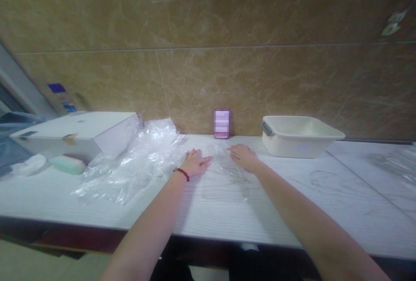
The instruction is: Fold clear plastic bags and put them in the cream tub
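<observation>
A clear plastic bag (225, 183) lies flat on the white table (182, 222), between and in front of my hands. My left hand (195, 163), with a dark red bracelet on the wrist, rests at the bag's upper left with its fingers spread. At the upper right of the bag my right hand (243, 156) lies palm down, fingers apart, touching the plastic. Neither hand grips anything. Left of my left hand is a pile of crumpled clear plastic bags (143, 155).
A phone (222, 123) leans upright against the tiled wall. Right of it stands a cream basin (297, 146) with a grey handle. At the left are a white box (78, 127), a green and white sponge (69, 164) and a white round item (32, 165). More clear plastic (399, 164) lies far right.
</observation>
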Available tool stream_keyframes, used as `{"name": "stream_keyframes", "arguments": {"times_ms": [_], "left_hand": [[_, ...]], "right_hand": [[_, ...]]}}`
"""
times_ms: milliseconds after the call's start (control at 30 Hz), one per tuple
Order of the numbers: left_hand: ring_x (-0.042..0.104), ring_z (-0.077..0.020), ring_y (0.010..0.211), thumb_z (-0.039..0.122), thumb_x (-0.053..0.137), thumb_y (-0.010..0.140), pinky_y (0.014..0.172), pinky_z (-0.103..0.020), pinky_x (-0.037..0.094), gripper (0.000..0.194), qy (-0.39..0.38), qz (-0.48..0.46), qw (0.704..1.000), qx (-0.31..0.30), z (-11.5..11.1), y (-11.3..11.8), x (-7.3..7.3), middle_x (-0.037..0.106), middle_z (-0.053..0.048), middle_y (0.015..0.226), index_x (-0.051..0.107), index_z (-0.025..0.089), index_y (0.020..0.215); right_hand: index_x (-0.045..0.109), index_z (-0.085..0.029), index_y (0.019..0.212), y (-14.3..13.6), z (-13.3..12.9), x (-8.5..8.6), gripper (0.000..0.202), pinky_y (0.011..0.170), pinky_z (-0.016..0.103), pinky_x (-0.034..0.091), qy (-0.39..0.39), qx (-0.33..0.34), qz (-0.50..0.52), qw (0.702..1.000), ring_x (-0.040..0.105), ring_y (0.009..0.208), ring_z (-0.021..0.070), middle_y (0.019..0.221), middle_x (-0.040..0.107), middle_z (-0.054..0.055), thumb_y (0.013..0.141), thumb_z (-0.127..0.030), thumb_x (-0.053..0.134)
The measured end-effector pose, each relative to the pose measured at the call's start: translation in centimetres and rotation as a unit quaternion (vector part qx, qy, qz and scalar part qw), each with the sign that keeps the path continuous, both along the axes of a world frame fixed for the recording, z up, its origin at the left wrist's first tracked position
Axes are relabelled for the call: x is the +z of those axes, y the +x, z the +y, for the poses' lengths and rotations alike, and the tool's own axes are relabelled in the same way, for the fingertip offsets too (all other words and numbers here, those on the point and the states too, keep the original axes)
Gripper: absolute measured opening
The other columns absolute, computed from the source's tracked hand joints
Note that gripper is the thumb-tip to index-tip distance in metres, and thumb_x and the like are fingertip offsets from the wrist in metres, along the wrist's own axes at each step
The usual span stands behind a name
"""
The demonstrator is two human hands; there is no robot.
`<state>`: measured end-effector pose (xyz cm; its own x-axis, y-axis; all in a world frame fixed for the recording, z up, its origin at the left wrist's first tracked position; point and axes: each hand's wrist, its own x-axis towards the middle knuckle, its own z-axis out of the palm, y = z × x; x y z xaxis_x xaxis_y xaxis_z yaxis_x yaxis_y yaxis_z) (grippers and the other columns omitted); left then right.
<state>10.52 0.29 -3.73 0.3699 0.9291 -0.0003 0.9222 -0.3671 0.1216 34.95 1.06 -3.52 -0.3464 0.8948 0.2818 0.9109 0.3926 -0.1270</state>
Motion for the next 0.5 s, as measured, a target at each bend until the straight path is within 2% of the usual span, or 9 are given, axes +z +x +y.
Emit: {"name": "stream_keyframes", "arguments": {"times_ms": [100, 300, 500], "left_hand": [[0.012, -0.0314, 0.123, 0.059, 0.02, 0.076, 0.094, -0.052, 0.009, 0.047, 0.009, 0.0, 1.0, -0.004, -0.17, 0.07, 0.02, 0.027, -0.001, 0.133, 0.037, 0.043, 0.117], [0.012, -0.0312, 0.123, 0.058, 0.022, 0.077, 0.094, -0.052, 0.01, 0.047, 0.002, 0.004, 1.0, -0.003, -0.38, 0.1, 0.28, 0.025, -0.003, 0.134, 0.036, 0.042, 0.118], [0.012, -0.0312, 0.123, 0.059, 0.021, 0.076, 0.094, -0.052, 0.01, 0.05, 0.001, 0.014, 1.0, 0.003, -0.44, 0.14, 0.52, 0.023, -0.003, 0.135, 0.036, 0.04, 0.119]], "right_hand": [[0.047, -0.03, 0.113, 0.69, 0.49, -0.36, 0.037, 0.095, 0.039, 0.02, -0.026, 0.004, -0.007, 1.0, 0.029, 0.116, 0.0184, 0.124, 0.04, 0.001, 0.081, -0.039, 0.031], [0.044, -0.036, 0.114, 1.06, 0.64, -0.49, 0.038, 0.094, 0.049, 0.016, -0.084, -0.002, -0.025, 0.996, 0.022, 0.12, 0.0226, 0.129, 0.034, -0.001, 0.08, -0.045, 0.03], [0.044, -0.038, 0.113, 1.13, 0.76, -0.69, 0.038, 0.092, 0.051, 0.015, -0.086, -0.009, -0.021, 0.996, 0.023, 0.12, 0.0242, 0.128, 0.035, -0.001, 0.079, -0.049, 0.031]]}}
